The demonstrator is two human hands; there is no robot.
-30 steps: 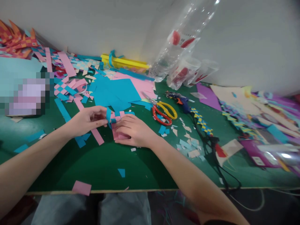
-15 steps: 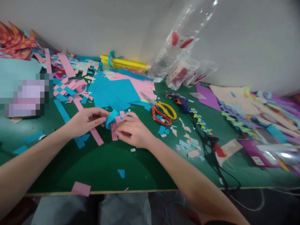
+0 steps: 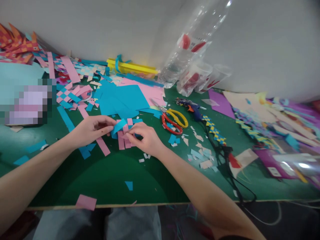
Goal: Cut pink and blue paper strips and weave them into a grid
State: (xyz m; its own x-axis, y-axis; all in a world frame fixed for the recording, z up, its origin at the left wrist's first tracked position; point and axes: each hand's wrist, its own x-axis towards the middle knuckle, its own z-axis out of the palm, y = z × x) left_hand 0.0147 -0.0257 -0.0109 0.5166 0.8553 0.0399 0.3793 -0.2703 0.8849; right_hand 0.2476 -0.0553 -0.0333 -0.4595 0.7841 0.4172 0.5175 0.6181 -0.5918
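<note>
My left hand (image 3: 93, 129) pinches the end of a blue paper strip (image 3: 119, 126) that lies across a small weave of pink and blue paper strips (image 3: 124, 138) on the green table (image 3: 107, 176). My right hand (image 3: 145, 138) is closed in a pinch on a pink strip of that weave, with its other fingers curled beside it. The weave rests flat between both hands, partly hidden under my right fingers.
Red-and-yellow scissors (image 3: 173, 119) and a glue gun (image 3: 193, 108) with a black cord lie to the right. Blue and pink paper sheets (image 3: 125, 96) and scraps lie behind the hands. Empty plastic bottles (image 3: 190, 50) lean on the wall. Woven pieces lie far left and right.
My right hand lifted off the weave from lying flat on it and now pinches a pink strip. The blue strip in my left hand swung over to lie across the weave.
</note>
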